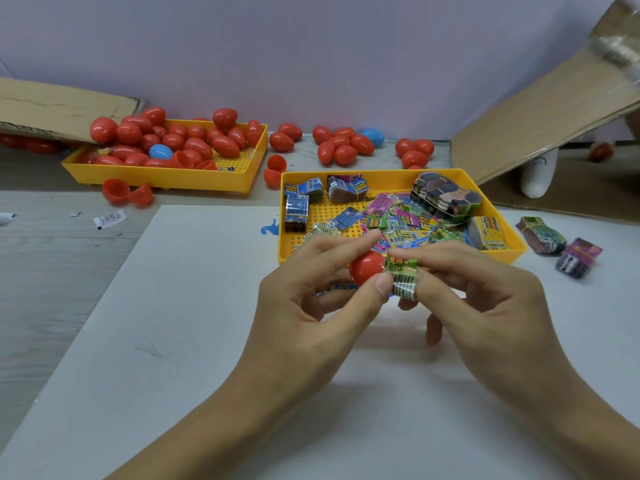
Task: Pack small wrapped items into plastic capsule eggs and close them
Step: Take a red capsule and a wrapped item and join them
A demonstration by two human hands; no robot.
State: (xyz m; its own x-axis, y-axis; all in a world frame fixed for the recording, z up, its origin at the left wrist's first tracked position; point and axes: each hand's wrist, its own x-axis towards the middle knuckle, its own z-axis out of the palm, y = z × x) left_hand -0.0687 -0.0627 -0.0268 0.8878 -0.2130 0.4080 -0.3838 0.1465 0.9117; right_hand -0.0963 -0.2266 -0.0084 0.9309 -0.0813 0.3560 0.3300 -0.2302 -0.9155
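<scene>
My left hand (311, 292) holds a red capsule egg (366, 270) above the white board, just in front of the near yellow tray (512, 252). Its thumb also presses a small green wrapped item (403, 277) that my right hand (485, 296) pinches right beside the egg. A blue wrapper shows under my left fingers. Whether the egg is a half or whole is hidden by the fingers. The near tray holds several loose colourful wrapped items (398, 220) and banded bundles.
A second yellow tray (166, 176) at the back left holds several red eggs and a blue one. More eggs and open halves (126, 194) lie on the table behind. Two bundles (542, 233) lie right of the near tray. Cardboard (540, 126) leans at the right.
</scene>
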